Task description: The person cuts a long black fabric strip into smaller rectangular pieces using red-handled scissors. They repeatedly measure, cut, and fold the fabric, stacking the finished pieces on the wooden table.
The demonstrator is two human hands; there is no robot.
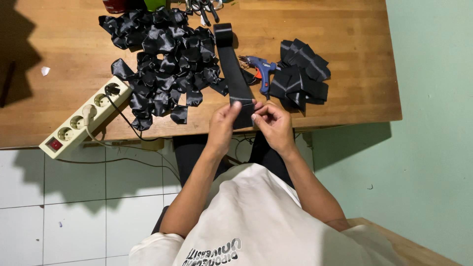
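Note:
A long black satin ribbon (232, 64) runs from its roll at the back of the wooden table (345, 29) toward me. My left hand (222, 124) and my right hand (274, 124) both pinch the near end of that ribbon at the table's front edge, thumbs close together on the fabric. To the left of the ribbon lies a large pile of folded black ribbon petals (162, 59). On the right sits a stack of cut black ribbon pieces (301, 74), with a blue glue gun (263, 71) beside it.
A cream power strip (84, 118) with a red switch and plugged cables hangs over the table's front left edge. Scissors (202, 7) lie at the back edge. White floor tiles are below, a green wall to the right.

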